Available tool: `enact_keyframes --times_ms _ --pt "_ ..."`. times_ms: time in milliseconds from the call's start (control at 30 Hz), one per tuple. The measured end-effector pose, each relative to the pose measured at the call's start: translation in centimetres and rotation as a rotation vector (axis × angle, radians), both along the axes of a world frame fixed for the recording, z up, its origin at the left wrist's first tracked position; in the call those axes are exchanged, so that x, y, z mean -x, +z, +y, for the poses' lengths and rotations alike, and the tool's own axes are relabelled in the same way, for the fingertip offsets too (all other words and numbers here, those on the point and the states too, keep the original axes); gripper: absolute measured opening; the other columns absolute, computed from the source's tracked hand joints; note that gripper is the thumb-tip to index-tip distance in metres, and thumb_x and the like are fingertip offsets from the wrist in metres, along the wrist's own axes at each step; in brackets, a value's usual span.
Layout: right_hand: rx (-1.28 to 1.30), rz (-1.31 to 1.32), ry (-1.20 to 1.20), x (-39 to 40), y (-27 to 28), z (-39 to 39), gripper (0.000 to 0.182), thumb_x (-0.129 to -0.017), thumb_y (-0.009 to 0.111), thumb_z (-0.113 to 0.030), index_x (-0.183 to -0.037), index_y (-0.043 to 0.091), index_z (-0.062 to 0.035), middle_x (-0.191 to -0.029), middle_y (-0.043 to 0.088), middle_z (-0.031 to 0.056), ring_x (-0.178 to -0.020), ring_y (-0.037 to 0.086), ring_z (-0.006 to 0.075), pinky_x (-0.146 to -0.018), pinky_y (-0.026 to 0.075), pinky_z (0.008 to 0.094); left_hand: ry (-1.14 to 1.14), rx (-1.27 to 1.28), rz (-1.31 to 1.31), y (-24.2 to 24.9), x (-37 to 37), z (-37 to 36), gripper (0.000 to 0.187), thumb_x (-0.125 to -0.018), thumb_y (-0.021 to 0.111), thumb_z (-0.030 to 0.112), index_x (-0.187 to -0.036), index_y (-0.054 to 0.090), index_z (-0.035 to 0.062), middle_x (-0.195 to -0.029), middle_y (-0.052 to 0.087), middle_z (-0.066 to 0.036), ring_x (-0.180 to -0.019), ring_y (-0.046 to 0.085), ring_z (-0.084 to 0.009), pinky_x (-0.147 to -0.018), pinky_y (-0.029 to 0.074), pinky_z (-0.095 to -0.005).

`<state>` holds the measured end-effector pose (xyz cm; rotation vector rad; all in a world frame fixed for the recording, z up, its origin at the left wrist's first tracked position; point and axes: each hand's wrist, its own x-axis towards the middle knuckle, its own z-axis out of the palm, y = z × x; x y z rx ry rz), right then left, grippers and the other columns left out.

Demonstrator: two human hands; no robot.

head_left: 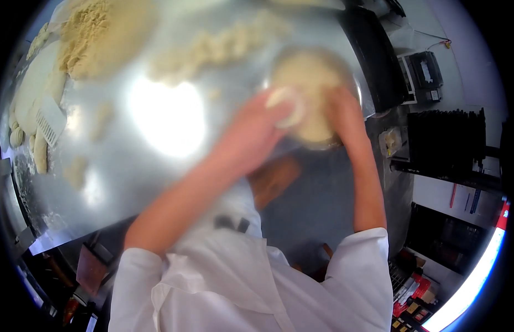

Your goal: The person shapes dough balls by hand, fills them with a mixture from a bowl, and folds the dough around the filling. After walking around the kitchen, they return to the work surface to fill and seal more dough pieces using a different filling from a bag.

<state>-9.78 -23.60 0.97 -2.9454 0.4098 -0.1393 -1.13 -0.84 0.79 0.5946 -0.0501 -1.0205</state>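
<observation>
At nine o'clock, along the far left edge of the shiny steel surface (pixel 129 166), lie pale flattened dough sheets (pixel 30 88) with a white slotted plastic scraper (pixel 49 123) resting against them, and small dough rolls (pixel 16 136) sit just beside the rim. At eleven o'clock a loose heap of yellowish flour (pixel 99 33) spreads close to the top edge. A crumbly line of torn dough bits (pixel 218 50) runs from there toward twelve o'clock. Between that line and my body the surface is a wide bare stretch of glaring metal, dotted only by a few faint flour smears (pixel 74 171), so there is open room from the centre down to the near edge at seven o'clock.

My left hand (pixel 257 130) lies at one o'clock from the centre, its fingers curled shut around a small pale lump of dough (pixel 287 105), pressed against the round beige mound of dough (pixel 309 94). The mound sits at one o'clock, near the right-hand edge of the surface. My right hand (pixel 345 113) touches the mound's right side; motion blur keeps me from telling whether its fingers are spread or closed.

At two o'clock, a dark machine body (pixel 378 61) stands just past the edge, leaving little room on that side.
</observation>
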Motion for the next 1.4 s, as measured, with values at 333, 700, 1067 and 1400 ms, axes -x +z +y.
enact_keyframes --times_ms 333,700,1067,1400 --pt "-0.176 -0.01 0.005 0.3 0.5 -0.2 0.019 -0.078 0.072 -0.009 -0.096 0.068 -0.0041 -0.093 0.062 0.0162 -0.09 0.062 0.0381 -0.077 0.05 0.0456 0.052 -0.062 0.027 -0.6 0.7 -2.5 0.035 -0.103 0.048 0.013 -0.132 0.047 -0.0051 -0.126 0.059 -0.019 -0.118 0.061 -0.0277 -0.099 0.055 -0.0369" --pt "-0.259 0.107 0.016 0.6 0.9 -0.5 0.025 -0.077 0.074 -0.006 -0.1 0.069 -0.0002 -0.087 0.069 0.0162 -0.082 0.067 0.0297 -0.073 0.052 0.0381 0.127 0.027 0.136 -0.6 0.6 -3.4 0.028 -0.103 0.046 0.015 -0.125 0.044 -0.0035 -0.129 0.055 -0.022 -0.124 0.055 -0.0295 -0.109 0.045 -0.043" --pt "-0.812 -0.089 -0.122 -0.5 5.4 2.0 0.023 -0.079 0.074 -0.001 -0.101 0.069 0.0035 -0.079 0.068 0.0063 -0.073 0.064 0.0118 -0.064 0.051 0.0279 -0.082 -0.161 0.117 0.3 0.3 -7.8 0.031 -0.107 0.044 0.027 -0.124 0.052 0.0028 -0.117 0.056 -0.008 -0.107 0.055 -0.0179 -0.096 0.046 -0.0388" --pt "-0.905 -0.391 -0.225 0.5 4.8 4.2 0.026 -0.085 0.067 0.003 -0.111 0.069 0.0045 -0.095 0.069 0.0094 -0.08 0.065 0.0135 -0.072 0.053 0.0245 -0.001 -0.056 0.253 -0.2 0.1 -8.6 0.034 -0.109 0.036 0.022 -0.135 0.045 0.0017 -0.136 0.053 -0.013 -0.124 0.053 -0.0233 -0.109 0.042 -0.0443"
